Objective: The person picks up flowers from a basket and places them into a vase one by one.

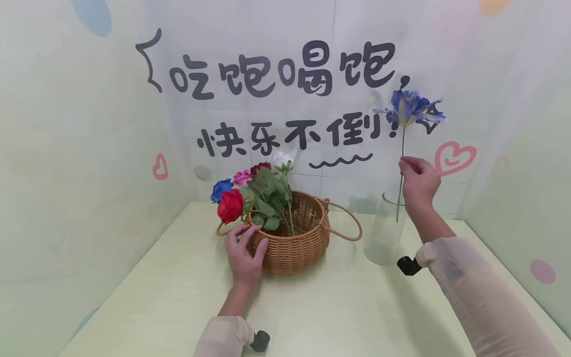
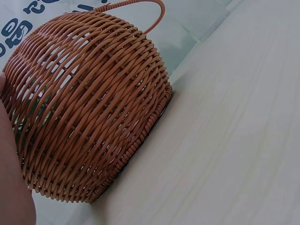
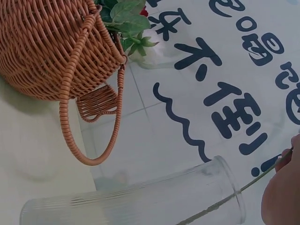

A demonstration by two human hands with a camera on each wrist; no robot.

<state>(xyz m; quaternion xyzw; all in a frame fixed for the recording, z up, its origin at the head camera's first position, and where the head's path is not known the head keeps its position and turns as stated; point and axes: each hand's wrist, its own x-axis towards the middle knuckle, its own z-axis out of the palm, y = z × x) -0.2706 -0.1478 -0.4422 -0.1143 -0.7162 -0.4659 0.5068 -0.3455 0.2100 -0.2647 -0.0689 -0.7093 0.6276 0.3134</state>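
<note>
My right hand [image 1: 419, 183] pinches the thin stem of a blue artificial flower [image 1: 408, 109] between thumb and fingers. The flower is upright above a clear glass vase [image 1: 384, 238], and the stem's lower end is inside its mouth; in the right wrist view the stem [image 3: 218, 204] passes through the vase rim. On the left, my left hand [image 1: 244, 253] rests on the near left rim and side of a brown wicker basket [image 1: 294, 253]. Several artificial roses lean out of the basket's left side: a red rose [image 1: 230, 206], a blue rose [image 1: 221, 190], plus pink, dark red and white ones.
The basket has a loop handle [image 1: 357, 225] sticking out on its right, toward the vase. Behind the pale table [image 1: 321, 307] hangs a backdrop [image 1: 267, 29] with large dark lettering. Side walls [image 1: 89, 173] close in the table at left and right.
</note>
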